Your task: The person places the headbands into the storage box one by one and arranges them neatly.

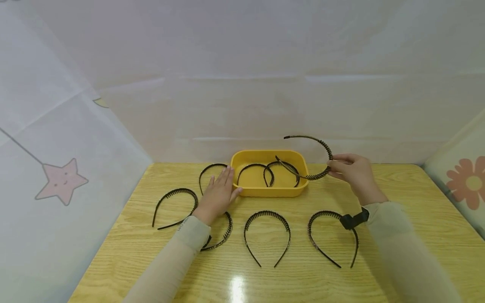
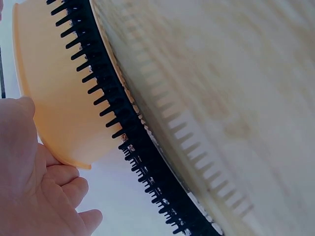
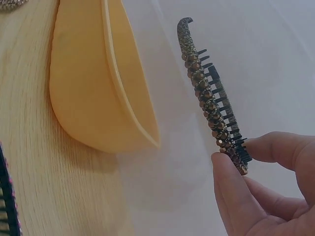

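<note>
My right hand [image 1: 354, 174] pinches a beaded, toothed headband [image 1: 328, 150] between thumb and fingers at its curved middle. The band is raised at the right end of a yellow tub [image 1: 273, 192], its lower arm overlapping the opening in the head view. Up close in the right wrist view, the headband [image 3: 209, 103] shows shiny bronze beads and dark teeth. My left hand [image 1: 217, 195] touches the tub's left side, fingers extended. Inside the tub lie two dark headbands, one to the left [image 1: 254, 165] and one to the right [image 1: 282, 163].
More headbands lie on the wooden table [image 1: 288, 286]: one far left [image 1: 178, 190], one behind the left hand [image 1: 206, 168], one partly under the left wrist [image 1: 229, 227], one in front [image 1: 267, 212], one below the right wrist [image 1: 312, 227]. A pale wall sheet [image 1: 242, 105] stands behind.
</note>
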Demonstrator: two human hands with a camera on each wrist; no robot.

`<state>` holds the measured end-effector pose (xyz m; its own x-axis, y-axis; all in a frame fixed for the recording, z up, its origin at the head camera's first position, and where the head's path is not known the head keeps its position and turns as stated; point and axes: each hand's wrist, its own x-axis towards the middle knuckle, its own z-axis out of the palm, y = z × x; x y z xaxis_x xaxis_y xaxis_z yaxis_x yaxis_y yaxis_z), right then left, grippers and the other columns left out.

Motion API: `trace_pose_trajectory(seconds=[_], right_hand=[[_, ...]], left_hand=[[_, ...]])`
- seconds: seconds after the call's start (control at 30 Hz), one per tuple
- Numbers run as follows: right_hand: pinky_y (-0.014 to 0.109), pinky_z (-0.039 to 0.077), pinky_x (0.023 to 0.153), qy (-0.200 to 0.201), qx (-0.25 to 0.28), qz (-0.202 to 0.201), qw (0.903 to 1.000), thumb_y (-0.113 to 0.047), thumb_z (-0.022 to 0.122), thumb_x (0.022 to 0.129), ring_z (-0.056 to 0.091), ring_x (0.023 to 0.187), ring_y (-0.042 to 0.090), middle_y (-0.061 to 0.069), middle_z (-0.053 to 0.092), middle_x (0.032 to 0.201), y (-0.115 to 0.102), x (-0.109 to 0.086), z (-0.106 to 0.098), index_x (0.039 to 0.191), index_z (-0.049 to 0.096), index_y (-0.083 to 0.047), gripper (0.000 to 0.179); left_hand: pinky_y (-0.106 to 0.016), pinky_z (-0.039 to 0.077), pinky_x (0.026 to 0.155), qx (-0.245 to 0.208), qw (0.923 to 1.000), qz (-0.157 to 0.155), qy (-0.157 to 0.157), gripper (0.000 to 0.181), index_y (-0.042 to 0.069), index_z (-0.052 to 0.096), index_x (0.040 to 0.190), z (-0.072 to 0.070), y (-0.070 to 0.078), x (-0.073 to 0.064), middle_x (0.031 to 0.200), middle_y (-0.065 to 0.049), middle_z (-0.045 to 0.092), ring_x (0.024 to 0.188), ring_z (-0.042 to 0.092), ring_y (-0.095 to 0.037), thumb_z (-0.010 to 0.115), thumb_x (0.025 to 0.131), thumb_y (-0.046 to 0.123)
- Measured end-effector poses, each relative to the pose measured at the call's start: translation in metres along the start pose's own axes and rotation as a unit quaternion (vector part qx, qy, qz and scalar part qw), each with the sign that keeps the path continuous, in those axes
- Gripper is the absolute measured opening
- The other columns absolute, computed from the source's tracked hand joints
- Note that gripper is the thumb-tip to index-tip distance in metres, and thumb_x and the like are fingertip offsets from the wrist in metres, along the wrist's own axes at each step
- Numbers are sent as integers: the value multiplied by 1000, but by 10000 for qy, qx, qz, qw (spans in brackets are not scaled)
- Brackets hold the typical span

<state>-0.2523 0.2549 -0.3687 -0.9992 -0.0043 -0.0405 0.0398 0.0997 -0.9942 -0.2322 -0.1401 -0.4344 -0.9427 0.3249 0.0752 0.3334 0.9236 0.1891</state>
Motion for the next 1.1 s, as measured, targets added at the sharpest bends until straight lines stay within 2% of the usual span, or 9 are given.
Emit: trace_pose_trajectory(seconds=[0.17,0.4,0.57,0.7,0.87,1.1], right_hand=[[27,59,85,7,-100,87,9999,-12,67,99,69,88,6,-3,68,99,1,5,17,141,48,13,53],[34,58,90,-40,-358,141,9992,-13,66,99,70,86,7,13,63,114,5,12,42,140,51,10,49],[34,59,88,-40,-457,194,9988,-10,67,99,71,80,9,16,63,112,10,18,55,139,52,11,47],[38,59,88,-34,-646,219,9977,-10,67,98,74,88,22,19,63,113,14,23,65,137,54,9,46],[45,58,90,39,-979,57,9952,-9,67,98,73,98,36,24,63,118,20,27,78,136,55,9,44],[45,58,92,44,-1024,76,9947,-9,67,98,71,100,33,24,61,121,27,26,88,136,54,9,44]], left_hand=[[-57,14,123,5,10000,-3,3,76,-1,11,162,-1,0,-1,168,-15,6,155,13,-31,35,110,49],[-57,13,123,-1,10000,-32,-10,76,0,11,162,-2,0,-1,169,-15,5,155,12,-31,35,109,50],[-56,12,124,27,9999,-68,-71,77,1,9,162,-1,1,-1,169,-12,2,156,11,-30,32,109,52],[-56,12,124,12,10000,-46,-51,77,2,8,162,0,0,-1,169,-13,3,156,10,-30,31,109,52],[-56,12,124,101,9999,-27,25,77,1,9,162,4,-3,2,169,-14,5,155,11,-30,32,109,52],[-55,11,124,99,9999,-30,-26,78,1,8,162,5,-3,2,169,-14,7,156,10,-29,31,109,53]])
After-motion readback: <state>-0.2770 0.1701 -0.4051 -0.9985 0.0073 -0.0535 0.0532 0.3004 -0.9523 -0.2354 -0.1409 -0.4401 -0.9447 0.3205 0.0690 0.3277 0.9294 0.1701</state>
